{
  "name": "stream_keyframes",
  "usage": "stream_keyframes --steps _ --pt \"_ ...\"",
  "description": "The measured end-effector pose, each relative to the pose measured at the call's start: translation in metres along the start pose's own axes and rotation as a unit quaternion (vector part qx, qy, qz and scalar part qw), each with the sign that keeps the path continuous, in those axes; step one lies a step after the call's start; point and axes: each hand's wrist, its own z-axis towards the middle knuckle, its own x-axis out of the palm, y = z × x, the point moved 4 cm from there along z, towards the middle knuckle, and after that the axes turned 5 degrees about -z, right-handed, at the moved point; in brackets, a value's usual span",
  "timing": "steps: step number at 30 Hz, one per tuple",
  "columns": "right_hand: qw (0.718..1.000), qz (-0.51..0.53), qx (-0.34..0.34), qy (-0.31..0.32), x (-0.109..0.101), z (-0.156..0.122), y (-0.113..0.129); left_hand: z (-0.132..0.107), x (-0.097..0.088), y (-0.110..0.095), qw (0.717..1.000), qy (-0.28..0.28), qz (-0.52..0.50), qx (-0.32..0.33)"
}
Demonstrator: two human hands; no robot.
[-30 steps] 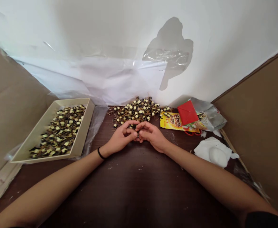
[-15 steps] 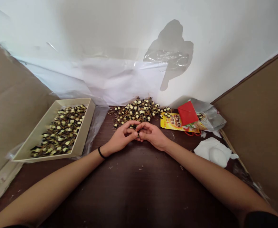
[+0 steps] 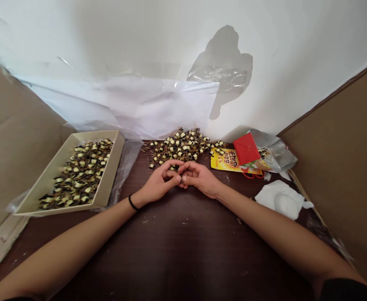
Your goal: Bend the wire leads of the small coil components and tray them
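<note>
On the dark table, a box of small parts stands left of a pile of similar ones. Before the pile, the left hand and right hand meet, pinching a tiny part, mostly hidden.

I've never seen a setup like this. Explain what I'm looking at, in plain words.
There is no machine here. These are a person's bare left hand and right hand, seen by one camera worn on the head, looking forward and down, so every picture shares that view.

The fingertips meet over a dark brown table, pinching a tiny dark piece, too small to make out clearly.

Just beyond lies a loose pile of small dark bundles with pale yellow bands. Similar bundles lie in the cream box on the left. To the right are a yellow printed packet, a red envelope overlapping it, and crumpled white tissue.
</note>
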Motion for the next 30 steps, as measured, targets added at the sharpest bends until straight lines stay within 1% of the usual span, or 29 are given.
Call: stream_keyframes --steps 4,7,10,14,16,19,20,21,23,26,28,30 --pt "0.999 -0.012 -0.014 -0.028 0.0 -0.001 0.001 0.0 -0.001 0.001 1.0 -0.019 0.004 -0.001" --pt "0.997 -0.031 -0.047 -0.051 0.001 -0.003 0.002 0.0 -0.003 0.001 0.999 -0.054 0.006 0.006" --pt "0.991 -0.09 -0.074 -0.066 0.003 -0.004 0.001 0.0 -0.005 0.001 0.995 -0.092 0.024 0.015" --pt "0.978 -0.153 -0.091 -0.11 0.002 -0.004 0.0 0.001 -0.004 0.002 0.994 -0.097 0.037 0.017" --pt "0.977 -0.158 -0.089 -0.11 0.002 -0.004 0.0 0.001 -0.005 0.002 0.992 -0.115 0.039 0.02" --pt "0.983 -0.149 -0.06 -0.093 0.001 -0.004 -0.001 -0.002 -0.01 0.001 0.981 -0.18 0.061 0.03" --pt "0.985 -0.145 -0.047 -0.085 0.0 -0.004 -0.001 -0.003 -0.011 0.001 0.978 -0.193 0.077 0.033" --pt "0.986 -0.143 -0.037 -0.078 0.0 -0.004 -0.002 -0.003 -0.011 0.0 0.975 -0.195 0.099 0.035" --pt "0.988 -0.14 -0.024 -0.066 0.0 -0.004 -0.002 -0.004 -0.009 -0.001 0.971 -0.175 0.161 0.037" --pt "0.989 -0.137 -0.017 -0.061 0.001 -0.004 -0.002 -0.005 -0.006 -0.004 0.954 -0.161 0.25 0.045" --pt "0.989 -0.132 -0.013 -0.063 0.002 -0.003 -0.002 -0.006 -0.006 -0.004 0.948 -0.16 0.271 0.045" --pt "0.99 -0.122 -0.01 -0.066 0.002 -0.003 -0.001 -0.005 -0.005 -0.003 0.949 -0.149 0.273 0.042"
